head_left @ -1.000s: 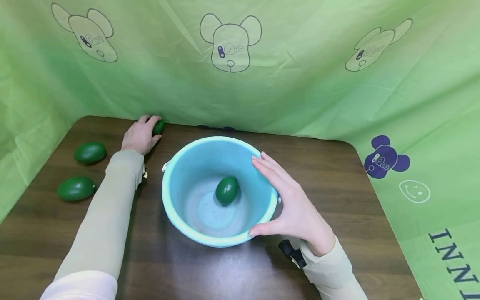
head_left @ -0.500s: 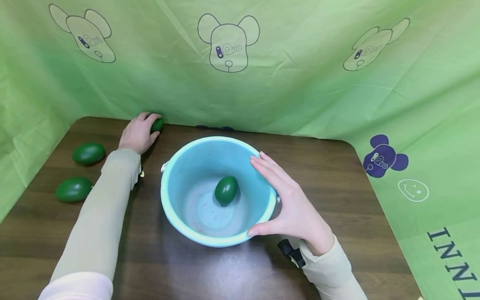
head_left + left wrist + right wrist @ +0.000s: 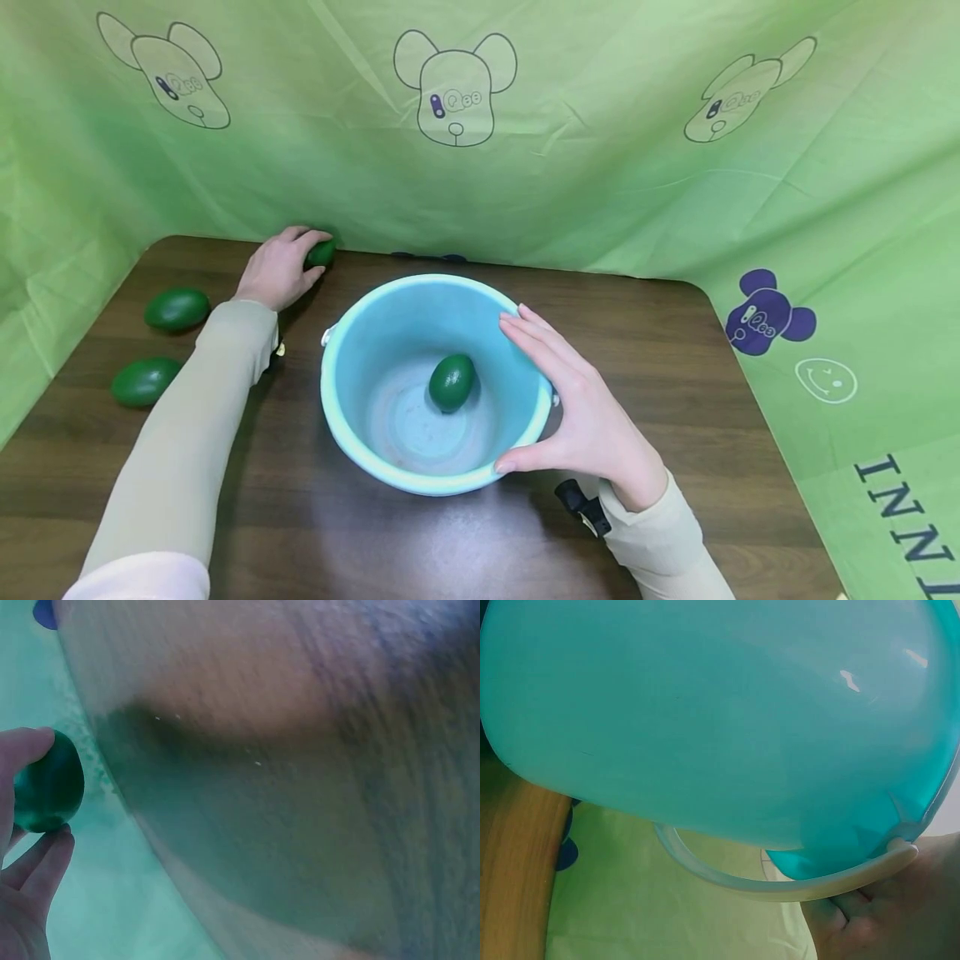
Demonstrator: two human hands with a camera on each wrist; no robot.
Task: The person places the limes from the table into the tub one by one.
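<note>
In the head view my left hand (image 3: 278, 267) is at the table's far left edge, gripping a dark green avocado (image 3: 321, 253). Up close in the left wrist view, thumb and fingers pinch this avocado (image 3: 56, 787) from opposite sides. A light blue bucket (image 3: 360, 450) stands mid-table, with one avocado (image 3: 452, 382) lying on its bottom. My right hand (image 3: 581, 408) holds the bucket's right rim, thumb at the front and fingers farther back. The right wrist view has the bucket's wall (image 3: 705, 712) and its pale handle (image 3: 795, 889) hanging near that hand.
Two more avocados, a far one (image 3: 177, 309) and a near one (image 3: 145, 382), lie on the wooden table (image 3: 660, 350) left of my left forearm. A green printed cloth (image 3: 570, 167) hangs behind the table and along both sides.
Over the last second my left hand and its avocado have shifted only slightly at the far edge. My right hand keeps its place on the bucket.
</note>
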